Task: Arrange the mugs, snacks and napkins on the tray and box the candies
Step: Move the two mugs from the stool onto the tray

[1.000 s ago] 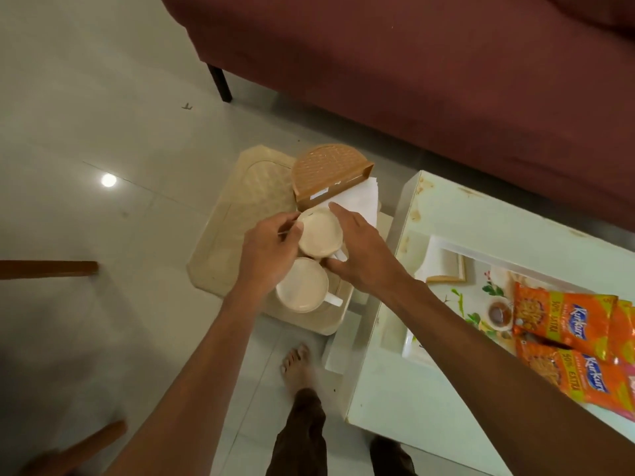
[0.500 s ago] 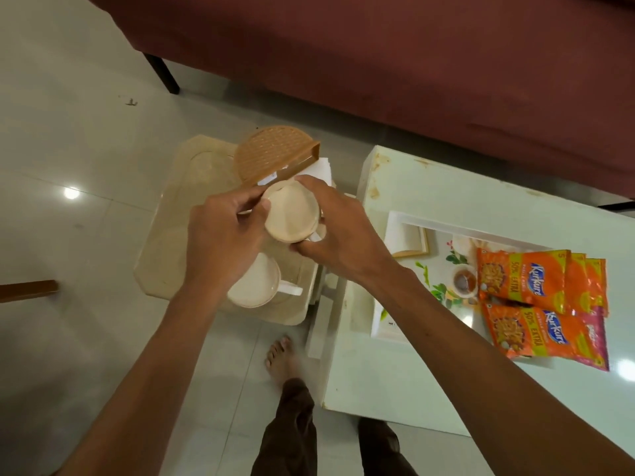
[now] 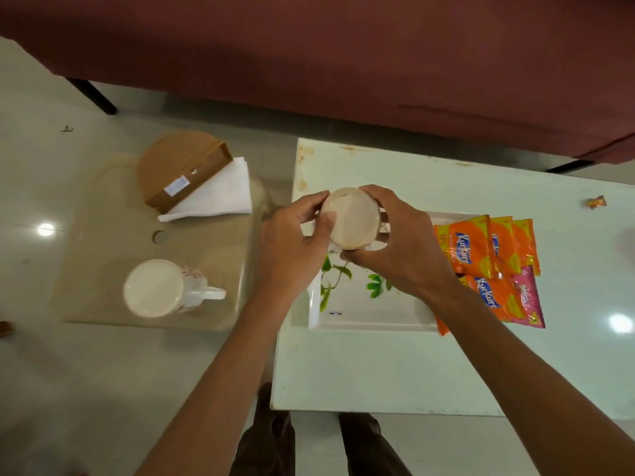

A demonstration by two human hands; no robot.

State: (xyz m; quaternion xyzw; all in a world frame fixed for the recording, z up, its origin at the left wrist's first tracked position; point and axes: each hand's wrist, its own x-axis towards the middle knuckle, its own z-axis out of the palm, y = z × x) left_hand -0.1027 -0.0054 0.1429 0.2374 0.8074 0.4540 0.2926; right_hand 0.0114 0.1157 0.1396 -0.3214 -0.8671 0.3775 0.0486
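Note:
Both hands hold one cream mug (image 3: 350,218) above the far left corner of the white floral tray (image 3: 371,324). My left hand (image 3: 292,245) grips its left side and my right hand (image 3: 398,245) wraps its right side. A second mug (image 3: 154,288) with a handle stands on the beige stool (image 3: 103,242) at the left. White napkins (image 3: 220,197) lie there under a brown holder (image 3: 182,170). Orange snack packets (image 3: 488,252) lie at the tray's right edge. One wrapped candy (image 3: 596,202) sits far right on the white table (image 3: 378,372).
A maroon sofa (image 3: 343,56) runs across the back, with black legs on the pale tiled floor. My legs and feet show below the table's front edge. The stool stands lower than the table, just left of it.
Both hands lifted the mug off the stool and carried it right, over the tray on the table. The other mug stayed on the stool.

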